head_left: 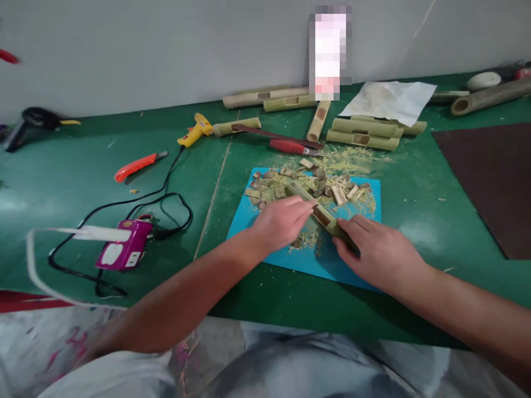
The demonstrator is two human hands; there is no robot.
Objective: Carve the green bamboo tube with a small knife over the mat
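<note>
A green bamboo tube (332,223) with a rectangular notch cut in its side slants over the blue mat (365,275). My right hand (377,249) grips its near end, with the thumb below and the fingers on top. My left hand (282,221) is closed at the tube's middle, its fingertips at the edge of the notch; whether they also hold something small is hidden. Bamboo chips and shavings (269,188) are heaped on the mat around the tube's far end. Behind the mat lie a red-handled tool (288,147) and a long flat dark strip (277,135).
Notched bamboo tubes (365,127) lie farther back, some under white paper (385,99). To the left are a yellow glue gun (196,130), an orange utility knife (139,166) and a purple power adapter (124,243) with cables. A dark brown sheet (489,182) lies at right.
</note>
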